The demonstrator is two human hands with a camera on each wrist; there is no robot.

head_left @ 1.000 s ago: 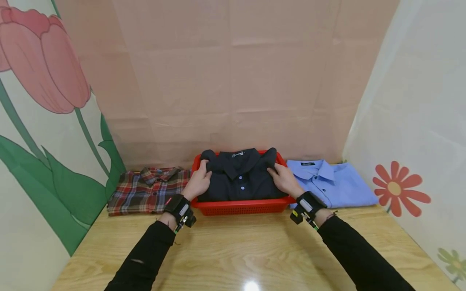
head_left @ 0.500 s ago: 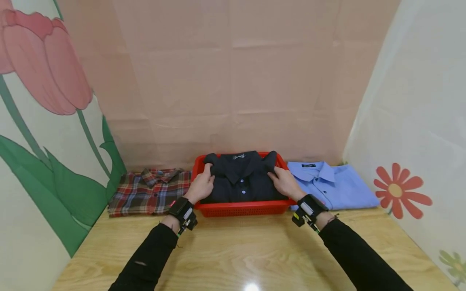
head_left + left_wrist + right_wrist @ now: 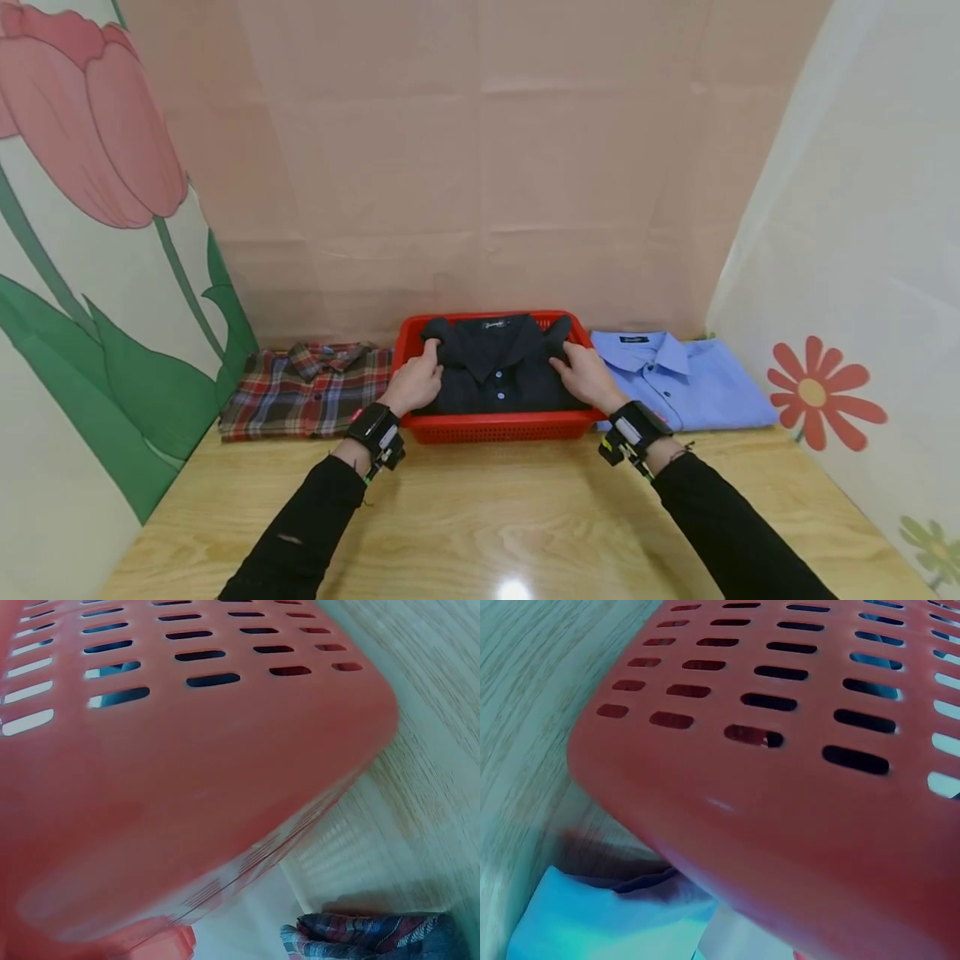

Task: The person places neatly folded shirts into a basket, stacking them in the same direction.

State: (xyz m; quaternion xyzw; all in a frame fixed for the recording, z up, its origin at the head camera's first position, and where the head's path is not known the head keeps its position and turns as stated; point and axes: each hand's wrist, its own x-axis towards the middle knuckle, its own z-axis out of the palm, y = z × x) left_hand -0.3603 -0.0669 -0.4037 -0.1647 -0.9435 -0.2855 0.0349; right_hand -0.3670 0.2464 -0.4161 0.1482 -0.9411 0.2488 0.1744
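A folded black shirt (image 3: 495,367) lies in a red basket (image 3: 498,425) at the back of a wooden table (image 3: 495,517), against the pink backdrop. The left hand (image 3: 415,382) rests on the shirt's left shoulder, fingers curled round the fabric near the collar; the right hand (image 3: 587,375) lies on the right shoulder, its fingertips tucked into the cloth there. How firmly either hand pinches cannot be told from the head view, since the fingertips are small and partly buried in dark fabric.

The shirt's lower half is hidden behind the basket's near wall. A plaid shirt (image 3: 307,392) lies just left of the basket, and a blue shirt (image 3: 678,379) just right; the right wrist covers part of the blue one's near corner.

Neither wrist view shows a hand. Each is filled by the basket's slotted wall, blurred and close, with a scrap of plaid at the bottom of the left one and pale blue cloth at the bottom of the right.
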